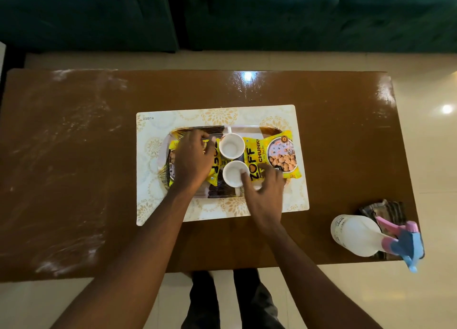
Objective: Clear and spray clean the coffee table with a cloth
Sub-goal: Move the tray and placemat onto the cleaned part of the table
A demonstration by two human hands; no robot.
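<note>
The brown coffee table (74, 155) has white dusty smears across its left half. In its middle lies a white and gold placemat (173, 117) carrying a dark patterned tray (197, 131). The tray holds two yellow snack packets and two white cups. My left hand (191, 158) rests with spread fingers on the left packet (215, 165). My right hand (265, 195), slightly blurred, has its fingertips touching the rim of the nearer cup (233, 174) and the right packet (279, 155). The farther cup (231, 147) stands untouched. A spray bottle (356, 234) lies on a dark striped cloth (385, 210) at the table's near right corner.
A dark green sofa (296, 14) runs along the far side, beyond a strip of pale tiled floor (420, 155). My legs (222, 304) stand at the table's near edge. The spray bottle's blue and pink trigger overhangs the near right corner.
</note>
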